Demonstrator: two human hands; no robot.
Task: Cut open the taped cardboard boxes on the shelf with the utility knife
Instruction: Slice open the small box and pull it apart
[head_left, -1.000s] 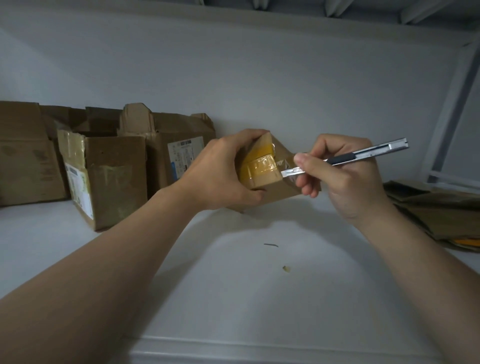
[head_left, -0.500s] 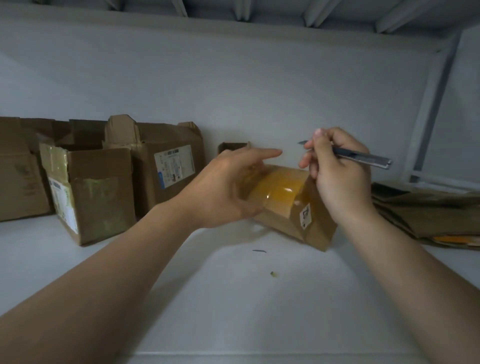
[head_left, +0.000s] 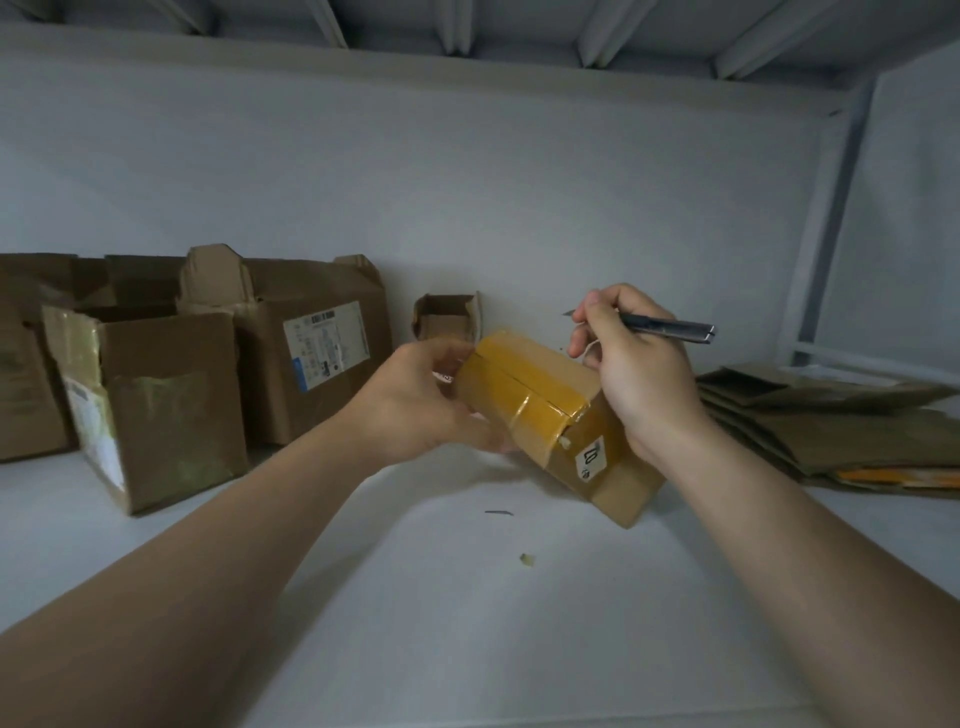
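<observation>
Turned seam-up, taped box (head_left: 524, 395) is sitting in curled fingers of left hand (head_left: 415, 400); right hand (head_left: 634, 374) is gripping utility knife (head_left: 670, 327); seam perhaps slit.

Dim, flat, with a cool grey-blue cast overall. Soft-edged shadows on the shelf (head_left: 467, 639) beneath both arms (head_left: 218, 597) and under the taped box (head_left: 618, 493). Faint sheen along the yellow tape (head_left: 519, 384). Slight smear at the fingertips (head_left: 496, 441) of the left hand (head_left: 415, 400). Print on the label (head_left: 326, 345) too soft to read. Wide-angle bowing at the borders: post (head_left: 831, 234) leaning, beams (head_left: 597, 41) fanned outward.
</observation>
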